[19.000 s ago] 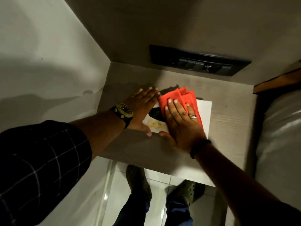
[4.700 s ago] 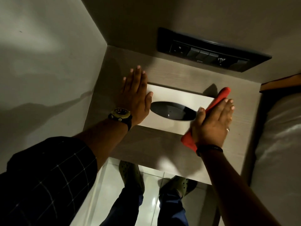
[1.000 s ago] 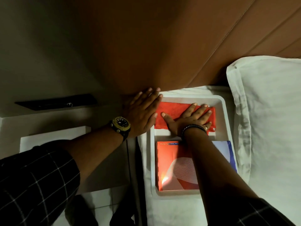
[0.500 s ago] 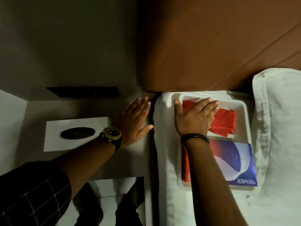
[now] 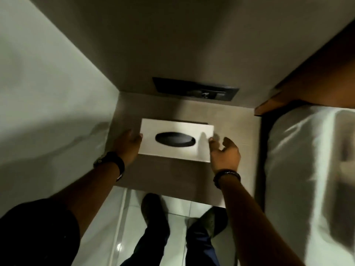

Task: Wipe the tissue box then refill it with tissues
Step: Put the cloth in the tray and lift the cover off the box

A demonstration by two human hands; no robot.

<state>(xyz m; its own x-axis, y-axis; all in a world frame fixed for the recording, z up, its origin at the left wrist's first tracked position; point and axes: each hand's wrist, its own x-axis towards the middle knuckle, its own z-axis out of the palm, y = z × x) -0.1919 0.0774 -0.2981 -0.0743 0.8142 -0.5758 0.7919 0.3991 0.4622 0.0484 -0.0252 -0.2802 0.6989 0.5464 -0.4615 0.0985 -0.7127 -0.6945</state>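
Observation:
The white tissue box [image 5: 172, 151] with a black oval opening lies flat on the bedside table [image 5: 172, 175]. My left hand [image 5: 128, 144] grips the box's left end, thumb on its top edge. My right hand [image 5: 224, 156] sits at the box's right end with fingers spread and curled; the thumb tip touches the right edge. No cloth or tissue pack is in view. The picture is blurred by motion.
A dark switch panel [image 5: 196, 89] is set in the wall behind the table. A pale wall [image 5: 48, 93] closes the left side. The bed's white sheet [image 5: 307, 160] and brown headboard [image 5: 317, 83] border the right. My feet [image 5: 153, 214] stand on the tiled floor below.
The view swung from the bed back to the table. My right hand left the red cloth in the tray on the bed. Both hands moved to the ends of the tissue box.

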